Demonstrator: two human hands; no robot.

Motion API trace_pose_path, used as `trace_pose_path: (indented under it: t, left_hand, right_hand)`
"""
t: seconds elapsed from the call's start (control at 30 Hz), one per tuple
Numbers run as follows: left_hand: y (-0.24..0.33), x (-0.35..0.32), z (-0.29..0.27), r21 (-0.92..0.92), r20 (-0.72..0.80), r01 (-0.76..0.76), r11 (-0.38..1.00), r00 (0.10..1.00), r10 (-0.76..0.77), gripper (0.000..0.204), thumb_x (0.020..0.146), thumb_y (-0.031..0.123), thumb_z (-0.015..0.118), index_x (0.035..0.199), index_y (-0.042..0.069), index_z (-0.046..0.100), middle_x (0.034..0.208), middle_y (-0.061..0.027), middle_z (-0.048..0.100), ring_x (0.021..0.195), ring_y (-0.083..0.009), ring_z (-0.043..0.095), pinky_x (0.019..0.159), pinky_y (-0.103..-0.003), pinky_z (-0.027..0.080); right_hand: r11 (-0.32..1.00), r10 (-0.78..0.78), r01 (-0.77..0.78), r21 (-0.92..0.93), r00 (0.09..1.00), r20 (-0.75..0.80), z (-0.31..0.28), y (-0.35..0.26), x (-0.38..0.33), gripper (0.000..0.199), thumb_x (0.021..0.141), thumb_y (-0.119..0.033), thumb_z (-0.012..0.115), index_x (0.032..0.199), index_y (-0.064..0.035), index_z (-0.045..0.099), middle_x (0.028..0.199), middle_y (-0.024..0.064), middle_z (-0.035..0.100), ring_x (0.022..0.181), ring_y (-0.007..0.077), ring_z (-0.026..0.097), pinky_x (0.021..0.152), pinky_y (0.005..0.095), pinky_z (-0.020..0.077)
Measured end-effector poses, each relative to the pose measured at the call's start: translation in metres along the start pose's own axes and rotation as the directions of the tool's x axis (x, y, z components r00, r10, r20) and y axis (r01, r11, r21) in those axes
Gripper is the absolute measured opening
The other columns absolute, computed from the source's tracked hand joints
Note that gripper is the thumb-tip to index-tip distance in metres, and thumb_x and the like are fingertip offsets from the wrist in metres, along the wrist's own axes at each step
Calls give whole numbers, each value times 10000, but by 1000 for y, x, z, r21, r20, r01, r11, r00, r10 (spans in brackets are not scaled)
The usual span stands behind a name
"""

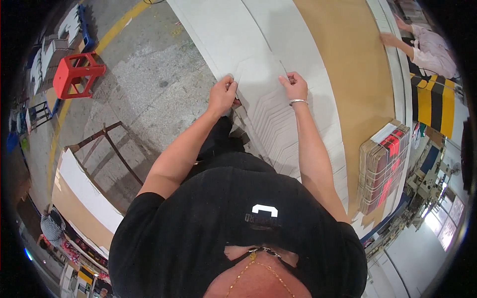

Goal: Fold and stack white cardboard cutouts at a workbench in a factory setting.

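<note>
Here I see my left hand (221,95) and right hand (295,85) each pinching a near corner of the top white die-cut sheet (258,74), which lies between them on a fanned stack of sheets (278,134) on the long table (348,74), a bundle of flat cartons (382,169) to the right

Red plastic stool (75,74) on concrete floor (149,84), bundled flat cartons (382,169), yellow-black barrier (435,104)
</note>
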State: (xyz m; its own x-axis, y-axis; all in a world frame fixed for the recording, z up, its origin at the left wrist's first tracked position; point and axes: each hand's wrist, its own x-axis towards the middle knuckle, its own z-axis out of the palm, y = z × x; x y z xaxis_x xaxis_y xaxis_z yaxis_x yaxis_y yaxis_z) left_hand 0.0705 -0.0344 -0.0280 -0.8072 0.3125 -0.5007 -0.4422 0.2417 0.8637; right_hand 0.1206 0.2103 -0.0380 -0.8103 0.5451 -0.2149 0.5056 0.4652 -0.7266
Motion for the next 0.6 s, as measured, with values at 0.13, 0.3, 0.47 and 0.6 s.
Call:
trace_pose_path:
  t: [0.13,0.3,0.47,0.6]
  left_hand:
    - [-7,4,1,106,-13,-55,993,998,57,185,869,198,497,795,29,506,620,-101,587,496,-178,628,434,-295,460]
    - [5,-2,0,115,43,-21,993,999,16,207,842,204,557,761,22,501,605,-73,570,488,-173,623,415,-288,463]
    - [9,4,1,-134,42,89,987,996,-84,211,800,176,628,718,26,504,601,-40,564,480,-156,611,368,-259,471]
    - [4,5,5,-30,3,68,997,998,-67,215,803,178,629,709,27,509,593,-38,563,466,-144,599,376,-260,472]
  right_hand:
    - [999,23,-22,-23,1000,16,-2,-7,-2,344,693,-295,746,827,-10,607,678,28,603,613,101,539,569,245,436]
    - [998,52,-50,23,995,-90,-8,-6,-14,334,668,-317,746,765,-34,600,686,62,617,627,172,577,599,301,472]
    - [996,85,-83,34,995,-57,-9,4,-14,321,665,-302,754,775,-37,609,678,45,611,610,147,556,596,283,466]
    - [993,63,-55,102,995,-75,-5,16,-11,294,662,-255,760,798,-37,616,651,23,589,588,112,524,571,264,449]
